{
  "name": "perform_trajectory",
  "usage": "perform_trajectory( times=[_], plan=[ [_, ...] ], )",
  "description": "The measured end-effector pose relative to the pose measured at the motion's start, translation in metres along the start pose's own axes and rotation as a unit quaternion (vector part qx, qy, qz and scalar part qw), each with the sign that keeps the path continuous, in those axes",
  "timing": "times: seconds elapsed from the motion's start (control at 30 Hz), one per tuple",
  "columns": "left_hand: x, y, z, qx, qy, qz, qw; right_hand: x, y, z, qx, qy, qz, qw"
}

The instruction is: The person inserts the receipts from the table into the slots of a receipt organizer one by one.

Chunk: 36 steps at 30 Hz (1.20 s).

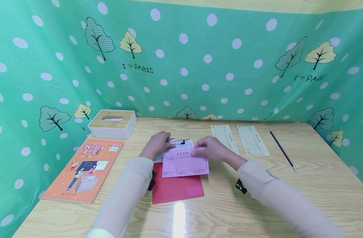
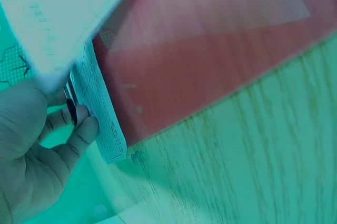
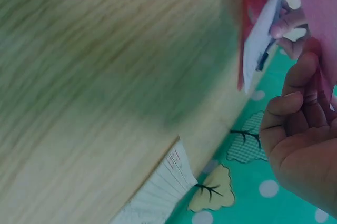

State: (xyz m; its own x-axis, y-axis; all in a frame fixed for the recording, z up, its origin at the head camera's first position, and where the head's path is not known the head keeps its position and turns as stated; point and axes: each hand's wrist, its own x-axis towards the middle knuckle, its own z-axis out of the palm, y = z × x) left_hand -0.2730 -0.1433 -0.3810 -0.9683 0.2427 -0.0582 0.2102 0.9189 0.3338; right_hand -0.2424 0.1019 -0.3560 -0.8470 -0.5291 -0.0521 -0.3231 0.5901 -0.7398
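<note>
On the wood-grain tabletop [image 1: 235, 208], an orange illustrated book [image 1: 83, 168] lies at the left of the frame and a red clipboard [image 1: 175, 190] just below centre. Over the clipboard, a pink printed form [image 1: 184, 163] is pinched near its upper right by the right hand [image 1: 213, 148], fingers curled, while the left hand [image 1: 157, 144], fingers bent, grips the metal clip [image 1: 176, 140] at the clipboard's top edge

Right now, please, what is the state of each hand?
Left hand: closed, gripping the clip of the red folder.
Right hand: closed, pinching the pink slip.
</note>
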Motion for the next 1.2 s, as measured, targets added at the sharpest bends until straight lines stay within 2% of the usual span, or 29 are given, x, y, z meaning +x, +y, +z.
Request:
perform_trajectory(
  times=[0.17,0.47,0.63,0.83,1.0,1.2],
  plan=[
    [0.001,0.000,0.000,-0.001,-0.004,-0.003,1.0000,0.012,0.005,0.010,-0.012,-0.002,0.022,0.9997],
    [0.000,0.004,-0.002,0.003,-0.004,0.000,1.0000,0.028,0.005,0.022,-0.039,0.018,0.071,0.9965],
    [-0.001,0.005,-0.003,0.003,-0.004,0.001,1.0000,0.034,0.003,0.030,-0.030,0.027,0.092,0.9949],
    [0.000,0.002,-0.003,0.006,0.001,0.017,0.9998,0.041,-0.001,0.040,-0.013,0.040,0.107,0.9934],
    [-0.001,0.001,-0.003,0.008,0.005,0.022,0.9997,0.046,-0.005,0.046,-0.018,0.050,0.110,0.9925],
    [-0.001,0.000,-0.002,0.014,0.006,0.024,0.9996,0.048,-0.005,0.047,-0.024,0.065,0.137,0.9882]
  ],
)
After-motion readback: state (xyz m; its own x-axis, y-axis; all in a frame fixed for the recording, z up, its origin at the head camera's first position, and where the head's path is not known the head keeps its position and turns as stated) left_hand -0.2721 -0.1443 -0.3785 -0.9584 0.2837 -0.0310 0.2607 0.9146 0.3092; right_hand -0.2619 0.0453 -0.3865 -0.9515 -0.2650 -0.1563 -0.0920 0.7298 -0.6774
